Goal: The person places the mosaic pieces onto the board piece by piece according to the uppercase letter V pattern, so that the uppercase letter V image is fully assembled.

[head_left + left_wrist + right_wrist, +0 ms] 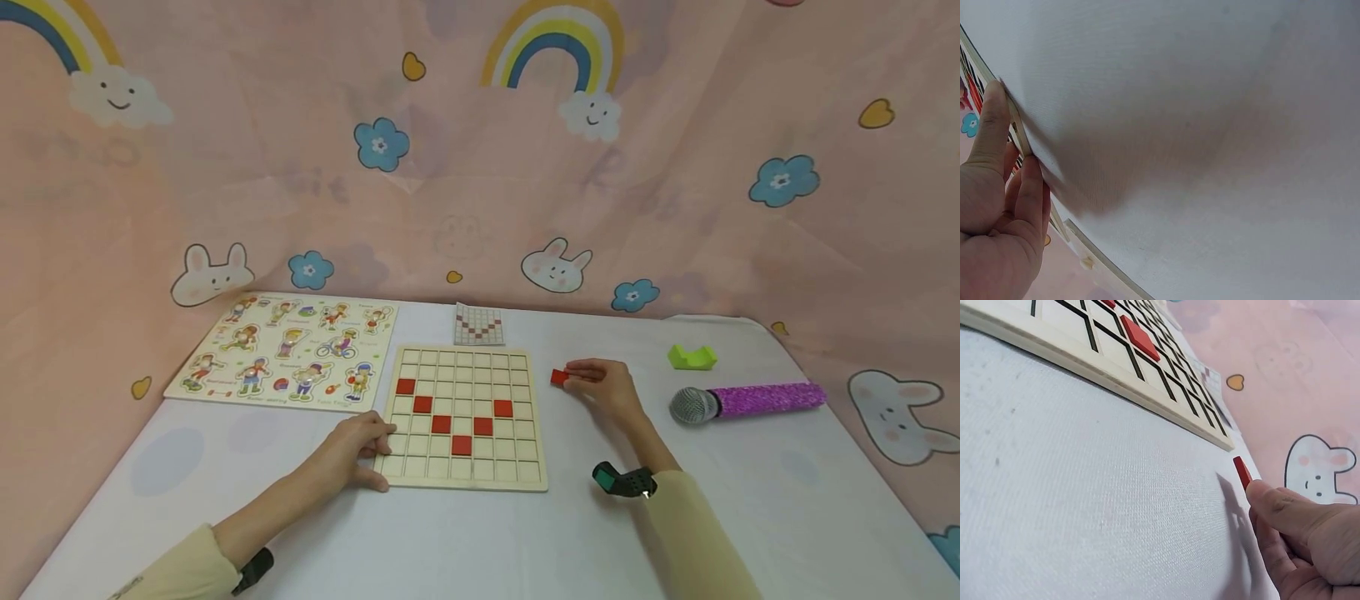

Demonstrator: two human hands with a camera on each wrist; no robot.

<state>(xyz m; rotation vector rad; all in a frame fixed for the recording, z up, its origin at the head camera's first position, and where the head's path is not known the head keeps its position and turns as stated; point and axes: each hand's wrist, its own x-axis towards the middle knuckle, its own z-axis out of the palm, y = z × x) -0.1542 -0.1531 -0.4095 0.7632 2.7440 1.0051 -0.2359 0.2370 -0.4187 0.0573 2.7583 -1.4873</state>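
Note:
A square wooden grid board [424,477] lies flat in the middle, with several red square tiles [461,445] set in its cells in a V shape. My left hand [351,451] holds the board's left edge, thumb near the front corner; the left wrist view shows thumb and fingertips [1030,181] against that edge. To the right of the board, my right hand [606,390] pinches a loose red tile [558,378] between thumb and fingers. In the right wrist view this tile [1242,472] is raised above the cloth, apart from the board.
Behind the board lies a small pattern card [479,327] showing a red V. A picture puzzle board [262,340] sits at the back left. On the right are a purple microphone [765,402] and a lime-green curved block [692,358]. A pink printed curtain [465,183] hangs behind the table.

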